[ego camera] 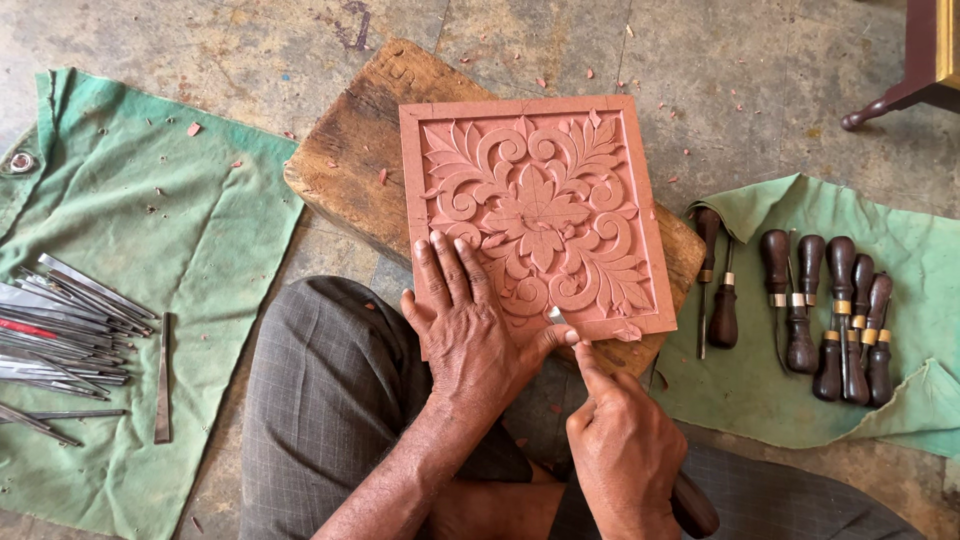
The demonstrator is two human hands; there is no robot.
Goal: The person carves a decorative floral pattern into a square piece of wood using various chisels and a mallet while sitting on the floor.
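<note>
Here the carved panel [540, 205] lies flat on a worn wooden block [345, 160], which rests on the concrete floor [700, 60] in front of the person's knees. The panel is square and reddish-brown, with a plain raised border and a relief of scrolling leaves around a central flower. It sits slightly turned, its lower edge slanting down to the right.

The left hand [468, 320] lies flat on the panel's lower left part, fingers spread and pointing up toward the flower, holding nothing, its thumb reaching right to touch the blade. The right hand [622, 450] is clenched round a carving chisel [557, 315] with a dark wooden handle that sticks out below the fist. The tool's long axis runs from lower right to upper left, and its thin metal tip meets the panel near the lower border, just right of the left thumb.

A green cloth [150, 200] on the left carries a bundle of bare metal blades [65, 330], lying mostly left to right. Another green cloth [900, 260] on the right holds a row of dark-handled chisels [830, 320], standing roughly upright in the view, handles at the top for most. Small reddish chips are scattered over the floor and cloths. A dark furniture leg [900, 95] shows at the top right.
</note>
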